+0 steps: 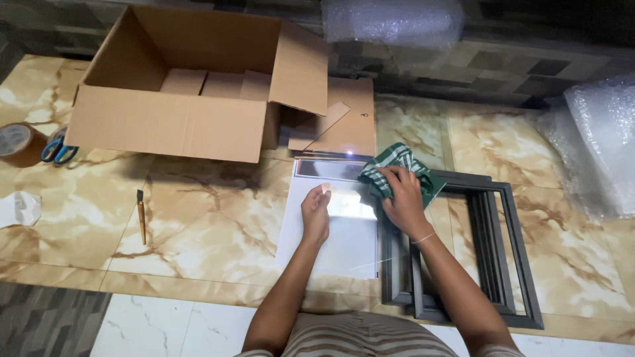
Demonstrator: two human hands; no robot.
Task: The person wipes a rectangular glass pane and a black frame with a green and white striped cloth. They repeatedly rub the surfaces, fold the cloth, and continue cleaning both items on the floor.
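Here the person kneels over a clear rectangular glass pane (pixel 334 228) lying flat on the marbled beige floor tiles (pixel 211 225), and everything else can be placed from that pane. The left hand (pixel 316 213) rests on the pane's middle, palm down with fingers loosely together, steadying it and holding nothing. The right hand (pixel 402 198) is at the pane's upper right corner, fingers closed down on a crumpled green-and-white checked cloth (pixel 397 165) and pressing it against the glass edge.

Judging by how things lie, the wiping seems to be under way: the cloth sits at one corner only, and a bright glare covers much of the pane, so it cannot be told how much of the surface is already clean. Just right of the pane, two dark grey rectangular picture frames (pixel 493 251) lie empty on the floor, one partly overlapping the other, with no glass fitted in them. Beyond the pane's far edge lies a flat brown backing board (pixel 350 122), and further up to the left stands an open brown cardboard box (pixel 192 86), nothing packed that can be seen. Well left of the pane lie a small wooden-handled brush (pixel 141 215), blue-handled scissors (pixel 58 151) and a roll of brown tape (pixel 18 143). Sheets of bubble wrap (pixel 595 145) wait far right of the pane.
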